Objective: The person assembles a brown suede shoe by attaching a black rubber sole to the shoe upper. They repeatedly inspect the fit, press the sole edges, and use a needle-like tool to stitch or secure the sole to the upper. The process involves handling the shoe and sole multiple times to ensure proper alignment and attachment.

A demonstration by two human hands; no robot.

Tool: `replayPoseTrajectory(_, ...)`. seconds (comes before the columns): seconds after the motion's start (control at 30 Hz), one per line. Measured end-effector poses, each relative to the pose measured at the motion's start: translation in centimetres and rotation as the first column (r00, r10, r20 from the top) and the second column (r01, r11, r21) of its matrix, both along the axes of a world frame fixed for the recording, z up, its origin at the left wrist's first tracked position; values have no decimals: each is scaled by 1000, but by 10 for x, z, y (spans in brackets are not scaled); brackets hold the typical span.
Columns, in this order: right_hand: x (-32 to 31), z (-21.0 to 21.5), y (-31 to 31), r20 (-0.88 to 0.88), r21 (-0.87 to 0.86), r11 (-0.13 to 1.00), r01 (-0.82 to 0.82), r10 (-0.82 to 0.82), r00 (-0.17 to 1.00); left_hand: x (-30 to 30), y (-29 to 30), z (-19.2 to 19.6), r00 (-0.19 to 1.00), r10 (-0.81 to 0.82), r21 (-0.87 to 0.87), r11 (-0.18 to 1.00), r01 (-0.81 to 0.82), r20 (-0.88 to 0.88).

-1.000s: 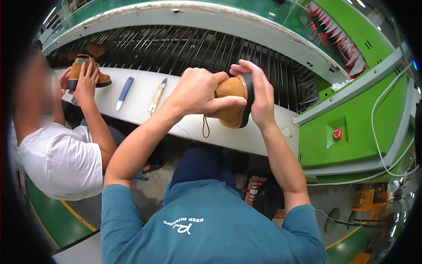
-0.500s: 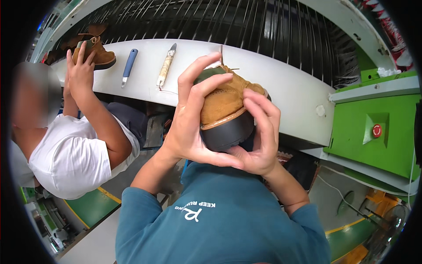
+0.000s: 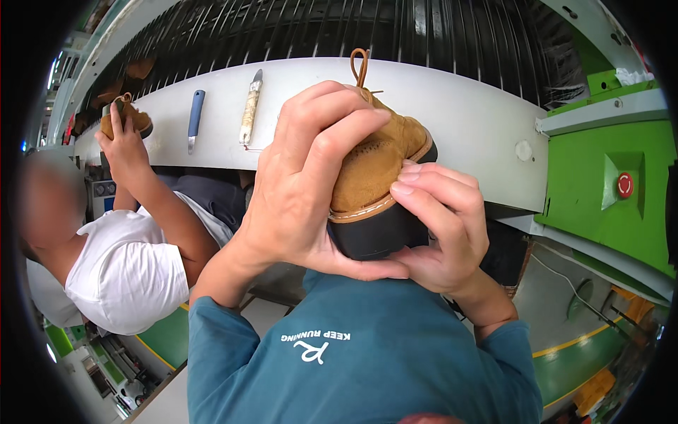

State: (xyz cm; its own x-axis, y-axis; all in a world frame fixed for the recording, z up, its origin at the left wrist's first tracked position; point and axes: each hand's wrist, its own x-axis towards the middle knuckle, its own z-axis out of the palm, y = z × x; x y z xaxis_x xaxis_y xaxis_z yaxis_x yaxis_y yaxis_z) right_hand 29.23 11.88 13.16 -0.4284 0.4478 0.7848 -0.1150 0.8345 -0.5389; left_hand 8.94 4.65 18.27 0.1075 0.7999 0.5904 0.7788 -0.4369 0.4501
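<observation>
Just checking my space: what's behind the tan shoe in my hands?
Beyond the tan shoe, the white bench shows, with dark rods past it. Whatever lies directly behind the shoe and left hand is covered, so I can't tell.

Our left forearm and right forearm angle inward, elbows bent. Our left grip arches wide, fingers curled over; our right grip bends inward, 2 fingertips side by side. Our 2 thumbs meet below.
</observation>
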Motion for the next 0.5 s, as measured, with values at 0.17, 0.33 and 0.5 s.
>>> replayPoseTrajectory(0.17,12,-7,2,-78,-71,997,-24,18,997,12,2,12,998,1,-74,997,-6,-64)
replayPoseTrajectory(0.33,17,-3,10,-107,-84,995,-45,36,994,20,9,16,989,-29,-57,998,21,-143)
replayPoseTrajectory(0.5,16,13,39,-24,-70,987,-142,141,990,20,14,32,955,-61,-94,995,34,-289)
